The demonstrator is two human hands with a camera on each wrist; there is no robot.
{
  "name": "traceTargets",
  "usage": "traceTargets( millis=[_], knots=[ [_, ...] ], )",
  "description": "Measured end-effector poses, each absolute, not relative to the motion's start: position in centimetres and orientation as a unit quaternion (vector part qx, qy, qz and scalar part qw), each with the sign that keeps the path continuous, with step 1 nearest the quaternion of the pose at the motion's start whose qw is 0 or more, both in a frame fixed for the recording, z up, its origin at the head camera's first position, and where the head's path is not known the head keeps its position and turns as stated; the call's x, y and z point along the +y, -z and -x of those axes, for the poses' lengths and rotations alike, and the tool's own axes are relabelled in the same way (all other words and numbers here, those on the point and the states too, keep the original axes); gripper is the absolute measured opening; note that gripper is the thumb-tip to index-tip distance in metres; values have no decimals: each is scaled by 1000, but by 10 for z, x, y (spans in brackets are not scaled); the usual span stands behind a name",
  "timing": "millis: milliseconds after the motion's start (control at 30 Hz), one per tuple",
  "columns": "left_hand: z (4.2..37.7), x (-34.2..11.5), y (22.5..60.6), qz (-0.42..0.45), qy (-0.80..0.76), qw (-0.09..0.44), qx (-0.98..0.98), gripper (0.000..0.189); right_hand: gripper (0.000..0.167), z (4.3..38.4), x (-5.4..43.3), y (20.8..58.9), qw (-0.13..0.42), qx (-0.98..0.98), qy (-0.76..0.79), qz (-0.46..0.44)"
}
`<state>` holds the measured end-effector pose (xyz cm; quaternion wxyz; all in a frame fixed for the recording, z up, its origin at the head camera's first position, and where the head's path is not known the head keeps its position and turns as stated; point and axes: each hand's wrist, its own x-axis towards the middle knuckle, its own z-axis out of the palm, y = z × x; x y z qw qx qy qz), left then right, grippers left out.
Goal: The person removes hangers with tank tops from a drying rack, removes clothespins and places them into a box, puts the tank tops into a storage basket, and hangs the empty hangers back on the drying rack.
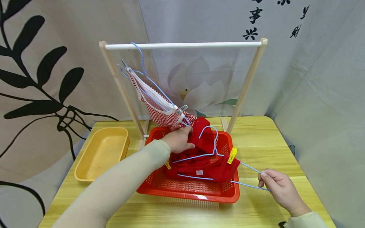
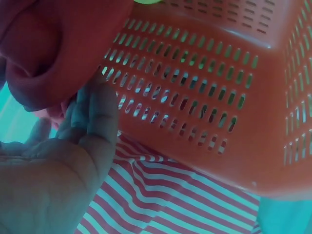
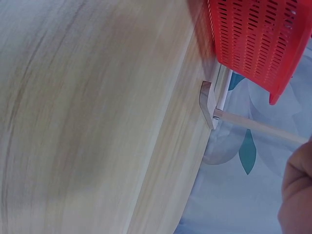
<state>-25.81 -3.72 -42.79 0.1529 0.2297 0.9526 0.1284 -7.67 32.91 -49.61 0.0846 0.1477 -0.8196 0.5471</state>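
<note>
In the head view a red garment [image 1: 196, 171] hangs on a blue clothes hanger [image 1: 214, 148] over the red basket [image 1: 188, 197], with a yellow clothes peg [image 1: 232, 155] at its right side. My right hand [image 1: 282, 188] pinches the hanger's right end. My left hand [image 1: 179, 139] grips a bunched red part beside the hanger; its fingertips are partly hidden. The left wrist view has red cloth [image 2: 73, 44] against those fingers. Behind, a red-and-white striped garment [image 1: 162, 110] hangs from another blue hanger [image 1: 142, 60] with pale pegs.
A wooden rack with a white rail [image 1: 185, 45] stands behind the basket. To the left, a yellow tray [image 1: 99, 155] lies on the wooden table [image 1: 279, 145]. Printed cloth [image 1: 319, 88] surrounds the table at the back and sides.
</note>
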Motion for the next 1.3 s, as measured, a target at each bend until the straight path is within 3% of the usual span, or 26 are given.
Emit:
traceTargets(
  millis=[100,167,433,700,1000,1300],
  knots=[
    [259,-35,428,-240,-120,156,951,77,34,77,329,496,85,-818,-549,-152],
    [259,-34,428,-249,-101,159,950,78,34,77,328,496,87,-817,-548,-155],
    [261,-36,429,-268,-119,126,948,47,35,76,327,496,89,-816,-550,-156],
    [259,-41,422,-294,-160,87,938,30,34,76,325,494,95,-821,-543,-152],
    [258,-53,407,-347,-142,139,917,18,37,78,325,498,99,-800,-560,-192],
    [254,-63,406,-342,-104,260,897,19,39,79,324,500,92,-789,-571,-209]
  ],
)
